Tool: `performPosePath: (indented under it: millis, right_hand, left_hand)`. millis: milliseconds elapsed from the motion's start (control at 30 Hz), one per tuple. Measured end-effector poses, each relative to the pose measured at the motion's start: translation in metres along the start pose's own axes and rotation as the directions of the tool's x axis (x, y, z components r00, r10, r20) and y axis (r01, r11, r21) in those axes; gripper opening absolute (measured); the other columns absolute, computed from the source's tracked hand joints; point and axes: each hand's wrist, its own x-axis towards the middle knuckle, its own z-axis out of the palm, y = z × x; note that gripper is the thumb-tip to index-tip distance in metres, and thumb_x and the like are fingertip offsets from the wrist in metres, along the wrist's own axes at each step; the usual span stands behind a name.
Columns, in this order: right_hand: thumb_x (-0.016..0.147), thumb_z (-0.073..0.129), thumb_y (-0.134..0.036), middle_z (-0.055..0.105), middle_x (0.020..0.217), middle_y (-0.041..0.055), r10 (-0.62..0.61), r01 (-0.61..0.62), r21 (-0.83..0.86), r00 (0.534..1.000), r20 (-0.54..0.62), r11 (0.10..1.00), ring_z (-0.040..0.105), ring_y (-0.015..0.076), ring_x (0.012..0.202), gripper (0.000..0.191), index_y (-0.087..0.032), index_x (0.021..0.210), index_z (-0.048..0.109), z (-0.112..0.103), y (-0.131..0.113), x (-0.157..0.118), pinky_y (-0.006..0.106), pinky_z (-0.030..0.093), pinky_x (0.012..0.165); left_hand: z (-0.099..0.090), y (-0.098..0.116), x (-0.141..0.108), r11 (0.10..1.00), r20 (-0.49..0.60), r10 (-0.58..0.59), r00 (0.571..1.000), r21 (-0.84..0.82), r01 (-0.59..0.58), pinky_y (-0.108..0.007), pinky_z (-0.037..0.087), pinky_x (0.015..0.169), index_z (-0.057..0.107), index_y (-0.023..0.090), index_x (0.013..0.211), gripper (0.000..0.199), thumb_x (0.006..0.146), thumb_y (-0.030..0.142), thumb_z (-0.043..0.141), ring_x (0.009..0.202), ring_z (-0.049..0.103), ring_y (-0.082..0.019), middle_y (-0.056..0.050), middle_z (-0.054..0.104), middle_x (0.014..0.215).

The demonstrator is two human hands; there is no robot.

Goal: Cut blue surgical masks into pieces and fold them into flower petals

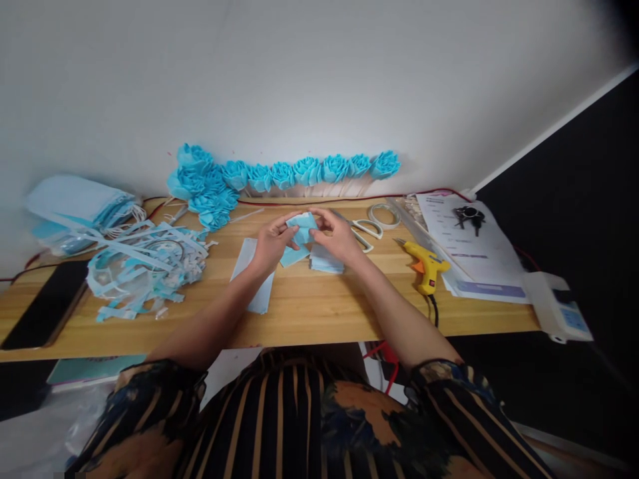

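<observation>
Between my two hands, above the middle of the wooden table, is a small light-blue piece of sheet (302, 227). My left hand (272, 241) pinches its left side with the thumb on top. On its right side, my right hand (337, 236) grips the edge between thumb and fingers. Just below lies another blue piece (293, 255), partly hidden by the hands. A stack of pale blue pieces (326, 259) rests under my right hand. Beside my left wrist, a long pale strip (262, 293) lies flat, partly covered by the forearm.
Blue fabric-like flowers (307, 171) line the wall. At left are cut strips (150, 266), a bundle of masks (80, 206) and a black phone (48, 303). At right are scissors (368, 229), a tape roll (384, 216), a yellow glue gun (426, 266), papers (474, 256) and keys (469, 216).
</observation>
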Motion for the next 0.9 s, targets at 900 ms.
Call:
performPosePath:
  millis: [900]
  right_hand:
    - [0.079, 0.066, -0.028, 0.071, 0.095, 0.0029, -0.044, 0.045, -0.023, 0.999, 0.022, 0.999, 0.065, 0.0188, 0.089, 0.045, -0.022, 0.124, 0.066, 0.001, -0.009, -0.004, 0.036, 0.053, 0.088]
  left_hand:
    - [0.000, -0.008, 0.001, 0.999, -0.041, 0.034, 0.999, -0.001, -0.034, -0.029, 0.056, 0.073, 0.071, 0.017, 0.088, 0.027, 0.067, 0.030, 0.081, 0.073, 0.068, -0.015, -0.002, 0.075, 0.082]
